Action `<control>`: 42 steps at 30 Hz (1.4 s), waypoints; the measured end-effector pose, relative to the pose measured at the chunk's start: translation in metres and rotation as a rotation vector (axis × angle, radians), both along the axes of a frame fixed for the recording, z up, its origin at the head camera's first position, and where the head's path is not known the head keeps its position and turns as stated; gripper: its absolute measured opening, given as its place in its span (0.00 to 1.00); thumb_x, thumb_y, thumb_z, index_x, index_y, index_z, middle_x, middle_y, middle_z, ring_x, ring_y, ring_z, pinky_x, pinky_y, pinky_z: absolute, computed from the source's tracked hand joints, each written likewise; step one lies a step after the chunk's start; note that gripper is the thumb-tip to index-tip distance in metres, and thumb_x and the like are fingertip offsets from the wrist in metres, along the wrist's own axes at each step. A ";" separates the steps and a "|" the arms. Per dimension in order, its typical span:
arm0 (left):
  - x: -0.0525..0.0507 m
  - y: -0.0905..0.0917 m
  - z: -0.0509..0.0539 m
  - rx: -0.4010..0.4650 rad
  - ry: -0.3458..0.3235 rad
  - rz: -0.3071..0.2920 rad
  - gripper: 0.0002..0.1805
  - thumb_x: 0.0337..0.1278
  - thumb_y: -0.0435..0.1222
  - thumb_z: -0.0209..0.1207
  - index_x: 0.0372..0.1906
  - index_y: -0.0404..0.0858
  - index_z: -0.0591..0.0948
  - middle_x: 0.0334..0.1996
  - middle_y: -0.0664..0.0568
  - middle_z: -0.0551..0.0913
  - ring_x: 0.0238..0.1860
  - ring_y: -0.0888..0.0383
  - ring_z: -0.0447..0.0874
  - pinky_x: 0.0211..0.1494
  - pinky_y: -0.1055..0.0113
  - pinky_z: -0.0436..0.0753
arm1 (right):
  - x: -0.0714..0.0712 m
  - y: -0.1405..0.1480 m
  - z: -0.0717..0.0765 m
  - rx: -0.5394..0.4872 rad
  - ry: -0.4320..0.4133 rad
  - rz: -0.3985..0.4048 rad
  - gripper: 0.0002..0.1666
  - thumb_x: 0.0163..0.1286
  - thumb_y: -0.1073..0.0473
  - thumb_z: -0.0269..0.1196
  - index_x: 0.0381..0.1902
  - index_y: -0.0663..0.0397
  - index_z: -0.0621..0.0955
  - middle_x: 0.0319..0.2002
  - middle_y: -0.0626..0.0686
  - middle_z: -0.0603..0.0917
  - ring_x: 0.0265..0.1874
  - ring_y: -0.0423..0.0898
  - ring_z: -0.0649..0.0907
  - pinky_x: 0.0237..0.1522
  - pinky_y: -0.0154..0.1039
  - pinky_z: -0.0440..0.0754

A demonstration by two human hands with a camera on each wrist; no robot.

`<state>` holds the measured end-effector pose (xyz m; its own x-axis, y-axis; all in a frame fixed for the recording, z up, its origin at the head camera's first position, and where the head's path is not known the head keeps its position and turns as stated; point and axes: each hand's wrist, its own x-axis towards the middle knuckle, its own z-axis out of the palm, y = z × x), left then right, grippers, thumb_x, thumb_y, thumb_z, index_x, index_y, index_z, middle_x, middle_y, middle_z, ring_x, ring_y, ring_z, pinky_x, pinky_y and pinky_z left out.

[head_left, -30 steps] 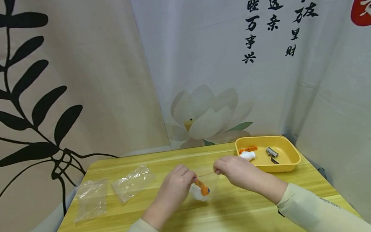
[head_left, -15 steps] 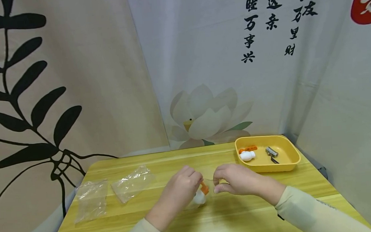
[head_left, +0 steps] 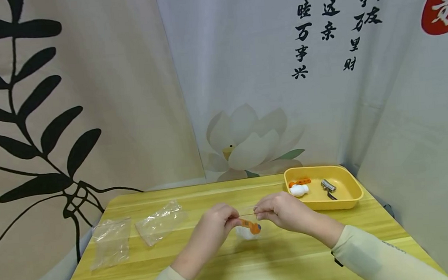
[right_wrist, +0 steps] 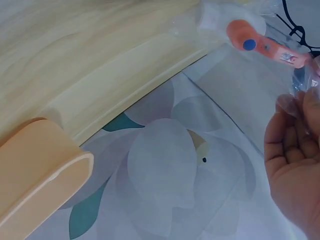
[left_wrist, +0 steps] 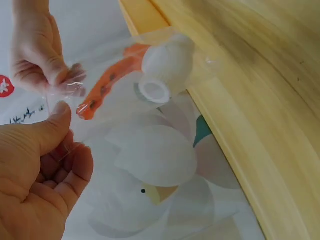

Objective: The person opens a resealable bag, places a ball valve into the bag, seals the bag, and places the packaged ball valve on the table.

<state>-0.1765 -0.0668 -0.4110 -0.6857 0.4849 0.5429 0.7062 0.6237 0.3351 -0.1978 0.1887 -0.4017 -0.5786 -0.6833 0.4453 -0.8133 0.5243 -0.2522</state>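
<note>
Right now, on my feed, the left hand (head_left: 216,223) and right hand (head_left: 283,210) both pinch the edge of a clear bag (left_wrist: 122,90), near each other with a short gap between. I have that bag up over the bench (head_left: 295,261), an orange piece (left_wrist: 108,80) and a white piece (left_wrist: 167,57) showing through its film. To my left lie two clear plastic bags (head_left: 160,222); at the far right, a yellow tray (head_left: 330,203) holds orange, white and silvery parts (head_left: 328,185).
</note>
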 end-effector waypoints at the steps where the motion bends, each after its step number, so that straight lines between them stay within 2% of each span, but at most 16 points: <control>1: -0.001 -0.001 -0.001 0.020 -0.012 0.003 0.07 0.57 0.35 0.76 0.34 0.40 0.87 0.33 0.55 0.87 0.34 0.62 0.84 0.37 0.76 0.85 | 0.000 -0.001 0.001 -0.013 -0.013 0.005 0.06 0.70 0.61 0.73 0.43 0.52 0.93 0.44 0.50 0.95 0.45 0.46 0.94 0.45 0.32 0.91; 8: -0.003 -0.007 -0.003 0.164 -0.076 0.002 0.08 0.54 0.32 0.76 0.38 0.39 0.88 0.33 0.55 0.86 0.33 0.65 0.81 0.35 0.77 0.85 | 0.004 -0.003 0.011 -0.119 -0.167 -0.013 0.08 0.72 0.62 0.71 0.46 0.54 0.93 0.47 0.53 0.94 0.48 0.49 0.93 0.45 0.31 0.91; 12: -0.004 -0.008 -0.003 0.238 -0.127 0.029 0.10 0.55 0.29 0.76 0.40 0.39 0.88 0.35 0.54 0.86 0.34 0.65 0.80 0.36 0.76 0.85 | 0.005 -0.005 0.015 -0.134 -0.195 -0.027 0.08 0.72 0.62 0.71 0.46 0.53 0.93 0.48 0.52 0.94 0.48 0.49 0.93 0.45 0.32 0.91; 16: -0.004 -0.007 -0.002 0.307 -0.243 0.069 0.15 0.56 0.29 0.75 0.48 0.40 0.87 0.38 0.52 0.87 0.35 0.65 0.82 0.37 0.74 0.85 | 0.005 -0.004 0.017 -0.131 -0.191 -0.033 0.08 0.72 0.62 0.71 0.46 0.52 0.93 0.48 0.51 0.94 0.48 0.48 0.93 0.44 0.32 0.91; 19: -0.005 -0.005 -0.001 0.328 -0.334 0.095 0.15 0.59 0.30 0.74 0.50 0.40 0.87 0.38 0.52 0.88 0.35 0.65 0.83 0.37 0.74 0.86 | 0.005 -0.004 0.017 -0.135 -0.184 -0.037 0.08 0.71 0.63 0.72 0.46 0.52 0.93 0.47 0.51 0.94 0.48 0.48 0.93 0.44 0.33 0.91; 24: -0.008 -0.005 -0.002 0.336 -0.465 0.095 0.05 0.66 0.36 0.72 0.41 0.38 0.90 0.34 0.52 0.91 0.32 0.63 0.85 0.34 0.75 0.86 | 0.004 -0.002 0.016 -0.141 -0.180 -0.040 0.08 0.71 0.63 0.72 0.46 0.52 0.93 0.47 0.51 0.94 0.48 0.49 0.93 0.45 0.33 0.91; 27: -0.010 -0.007 -0.005 0.367 -0.535 0.103 0.04 0.67 0.37 0.71 0.38 0.40 0.90 0.32 0.53 0.91 0.31 0.61 0.85 0.32 0.73 0.85 | 0.005 0.000 0.016 -0.149 -0.183 -0.041 0.08 0.71 0.63 0.72 0.46 0.52 0.93 0.47 0.51 0.94 0.48 0.49 0.93 0.45 0.33 0.91; 33: -0.014 -0.008 -0.010 0.468 -0.643 0.158 0.06 0.67 0.42 0.72 0.38 0.44 0.91 0.32 0.53 0.89 0.32 0.60 0.82 0.33 0.72 0.83 | 0.006 0.002 0.013 -0.203 -0.226 -0.080 0.08 0.71 0.63 0.72 0.45 0.51 0.93 0.46 0.50 0.95 0.46 0.47 0.93 0.43 0.34 0.91; 35: -0.015 -0.007 -0.010 0.508 -0.655 0.181 0.06 0.65 0.43 0.73 0.37 0.44 0.91 0.32 0.53 0.89 0.32 0.59 0.81 0.32 0.73 0.80 | 0.006 0.002 0.012 -0.216 -0.244 -0.101 0.08 0.71 0.63 0.72 0.45 0.50 0.93 0.46 0.49 0.95 0.46 0.47 0.93 0.42 0.33 0.91; 37: -0.015 -0.007 -0.010 0.531 -0.639 0.206 0.06 0.63 0.43 0.74 0.36 0.46 0.92 0.30 0.54 0.89 0.30 0.60 0.79 0.28 0.74 0.76 | 0.006 0.003 0.011 -0.217 -0.244 -0.118 0.07 0.71 0.63 0.72 0.45 0.50 0.93 0.45 0.49 0.95 0.45 0.46 0.93 0.41 0.32 0.91; 42: -0.015 -0.005 -0.010 0.521 -0.528 0.243 0.03 0.62 0.42 0.75 0.33 0.49 0.93 0.28 0.53 0.91 0.24 0.62 0.74 0.22 0.74 0.68 | 0.006 0.004 0.009 -0.186 -0.195 -0.153 0.04 0.69 0.61 0.74 0.40 0.48 0.94 0.41 0.47 0.95 0.40 0.42 0.93 0.38 0.31 0.90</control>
<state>-0.1913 -0.0721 -0.4208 -0.9710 0.0599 0.2316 0.2354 0.4107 0.8809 -0.1917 0.1926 -0.3930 -0.7552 -0.4988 0.4252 -0.6554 0.5673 -0.4986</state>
